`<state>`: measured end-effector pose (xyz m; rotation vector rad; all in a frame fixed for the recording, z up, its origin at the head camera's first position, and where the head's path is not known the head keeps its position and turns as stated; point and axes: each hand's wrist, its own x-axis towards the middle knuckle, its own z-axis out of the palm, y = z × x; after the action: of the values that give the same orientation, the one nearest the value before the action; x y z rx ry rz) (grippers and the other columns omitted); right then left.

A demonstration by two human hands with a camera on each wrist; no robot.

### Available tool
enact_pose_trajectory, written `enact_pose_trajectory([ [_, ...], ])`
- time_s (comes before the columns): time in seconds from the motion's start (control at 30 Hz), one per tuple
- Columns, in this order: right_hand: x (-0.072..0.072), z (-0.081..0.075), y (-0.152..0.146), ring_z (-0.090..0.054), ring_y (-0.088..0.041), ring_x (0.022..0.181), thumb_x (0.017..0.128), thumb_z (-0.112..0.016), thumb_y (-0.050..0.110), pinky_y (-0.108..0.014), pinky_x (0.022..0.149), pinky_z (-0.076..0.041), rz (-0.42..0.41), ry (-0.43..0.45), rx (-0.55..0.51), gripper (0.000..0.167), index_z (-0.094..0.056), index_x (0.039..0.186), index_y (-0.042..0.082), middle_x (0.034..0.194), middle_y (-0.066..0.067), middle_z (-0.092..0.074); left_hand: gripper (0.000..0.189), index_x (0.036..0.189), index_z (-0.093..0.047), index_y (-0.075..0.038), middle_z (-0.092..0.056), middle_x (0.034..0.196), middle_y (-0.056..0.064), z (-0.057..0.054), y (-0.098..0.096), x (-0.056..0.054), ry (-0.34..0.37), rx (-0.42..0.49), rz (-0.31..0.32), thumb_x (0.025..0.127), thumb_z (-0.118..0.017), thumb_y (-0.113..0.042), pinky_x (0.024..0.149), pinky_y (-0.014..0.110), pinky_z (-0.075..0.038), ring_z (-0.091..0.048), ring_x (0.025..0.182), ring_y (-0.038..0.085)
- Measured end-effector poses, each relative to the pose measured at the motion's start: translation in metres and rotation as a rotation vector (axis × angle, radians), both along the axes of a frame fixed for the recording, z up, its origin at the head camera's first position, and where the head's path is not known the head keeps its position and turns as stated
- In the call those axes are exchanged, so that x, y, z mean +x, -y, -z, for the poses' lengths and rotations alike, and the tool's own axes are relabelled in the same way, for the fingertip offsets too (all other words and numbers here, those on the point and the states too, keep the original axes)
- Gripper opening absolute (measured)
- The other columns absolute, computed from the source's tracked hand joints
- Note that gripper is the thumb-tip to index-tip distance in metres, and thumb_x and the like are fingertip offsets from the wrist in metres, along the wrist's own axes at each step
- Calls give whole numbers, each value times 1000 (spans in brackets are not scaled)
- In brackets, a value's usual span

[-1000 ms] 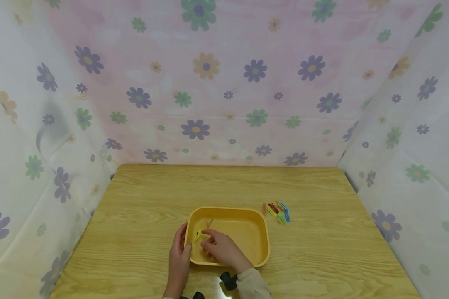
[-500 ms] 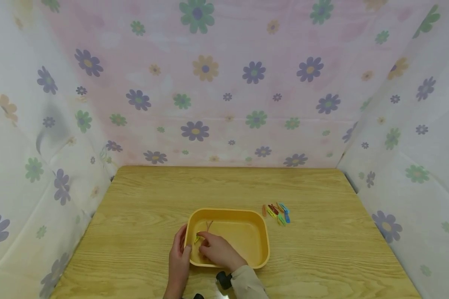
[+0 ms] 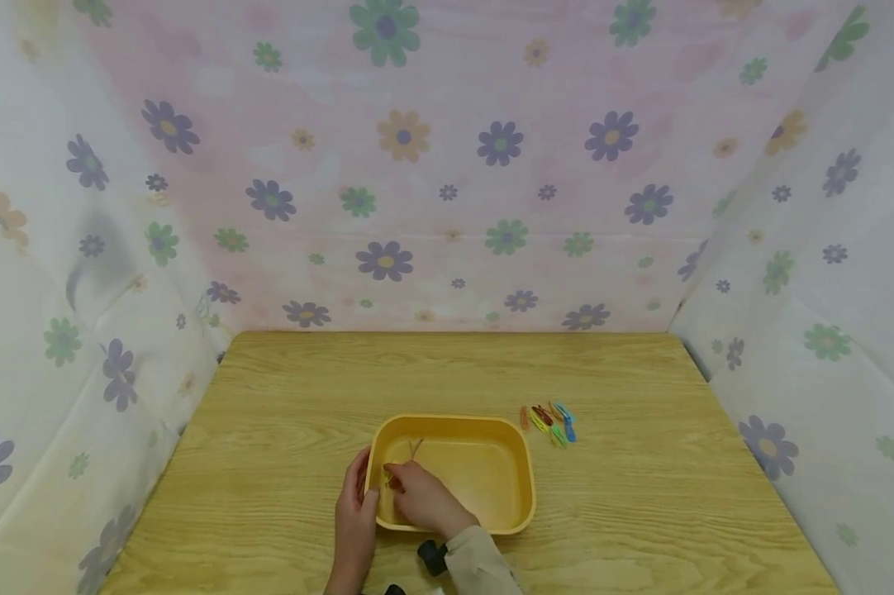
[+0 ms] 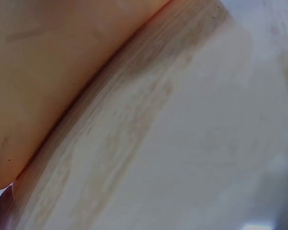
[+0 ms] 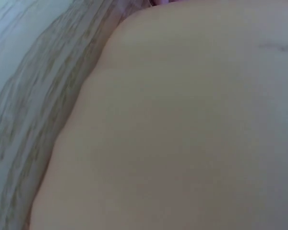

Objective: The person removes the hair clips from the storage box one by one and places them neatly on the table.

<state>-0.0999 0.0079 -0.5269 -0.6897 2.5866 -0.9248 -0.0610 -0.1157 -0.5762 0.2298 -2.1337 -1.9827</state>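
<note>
A yellow rectangular tub (image 3: 492, 475) stands near the front of the wooden table in the head view. My left hand (image 3: 355, 525) grips its left wall, thumb at the rim and fingers along the outside. Reaching inside, my right hand (image 3: 426, 497) pinches a small yellow hair clip (image 3: 387, 478), which the fingers mostly cover. Just beyond those fingers, a brownish V-shaped clip (image 3: 416, 447) lies in the tub. Both wrist views show mostly skin and blurred tabletop; the fingertips are hidden there.
Right of the tub, several small clips (image 3: 542, 416) in orange, yellow, red, green and blue lie in a loose group on the wooden table (image 3: 640, 496). Flower-patterned cloth (image 3: 447, 248) walls off the table's back and sides.
My right hand has moved slightly left inside the tub and its fingers have come onto the yellow hair clip, covering most of it. The left hand stays at the tub's wall.
</note>
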Motion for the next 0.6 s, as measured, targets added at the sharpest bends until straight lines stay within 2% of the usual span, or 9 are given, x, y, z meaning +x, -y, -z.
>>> enact_pose_trajectory([
  [0.17,2,-5,4,-52,-9,82,83,-54,9,-28,76,-45,25,7,21,33,-59,116,4,93,-1,-54,58,135,-39,-19,-39,134,-7,-1,0,0,11,2,3,82,-42,6,92,10,-30,-33,124,7],
  [0.43,1,-4,7,-52,-9,79,81,-55,11,-27,72,-45,39,-36,26,30,-62,110,5,89,0,-55,58,134,-39,-18,-41,132,-5,-1,1,-1,-9,-8,-3,82,-43,6,92,10,-31,-35,123,8],
  [0.6,0,-2,6,-55,-11,81,84,-53,16,-30,74,-46,46,20,3,23,-67,101,9,89,2,-62,57,134,-40,-20,-41,132,-7,-4,1,0,21,-11,4,82,-43,5,91,10,-31,-35,123,6],
])
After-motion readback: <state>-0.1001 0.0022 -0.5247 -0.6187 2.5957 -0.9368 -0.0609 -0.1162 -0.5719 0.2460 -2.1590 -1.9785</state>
